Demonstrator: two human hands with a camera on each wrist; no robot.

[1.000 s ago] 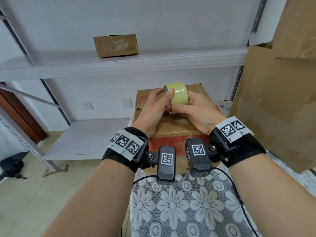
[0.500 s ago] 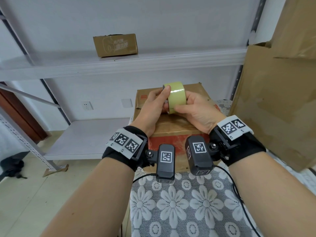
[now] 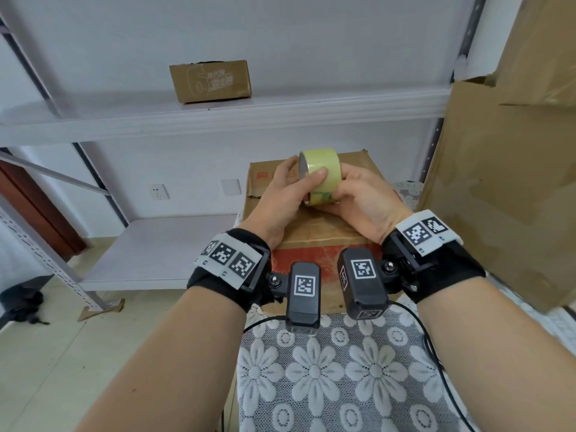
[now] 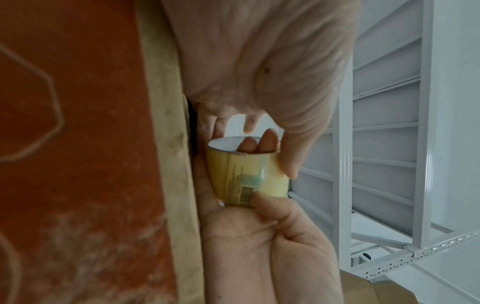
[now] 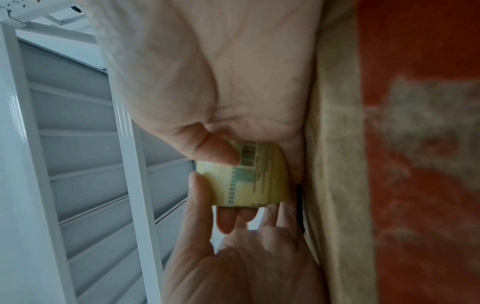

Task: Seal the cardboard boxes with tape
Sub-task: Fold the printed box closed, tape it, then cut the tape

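Note:
A yellowish tape roll (image 3: 324, 165) is held by both hands just above a brown cardboard box (image 3: 311, 237) with a red front, which stands on the table. My left hand (image 3: 291, 193) grips the roll's left side, thumb across its outer face. My right hand (image 3: 364, 201) grips it from the right, with the thumb on the printed barcode label. In the left wrist view the tape roll (image 4: 246, 174) sits between my left hand (image 4: 259, 61) and the other palm, beside the box (image 4: 78, 144). The right wrist view shows the tape roll (image 5: 254, 181), my right hand (image 5: 221, 72) and the box (image 5: 415, 144).
A small cardboard box (image 3: 210, 81) sits on the upper board of a white metal shelf (image 3: 218, 116) behind. Large cardboard boxes (image 3: 505, 182) stand close on the right. A lace flower cloth (image 3: 343, 369) covers the table. Something black (image 3: 18, 304) lies on the floor at left.
Both hands have turned the roll a little in place. My left thumb now lies lower across its outer face. The box has not moved.

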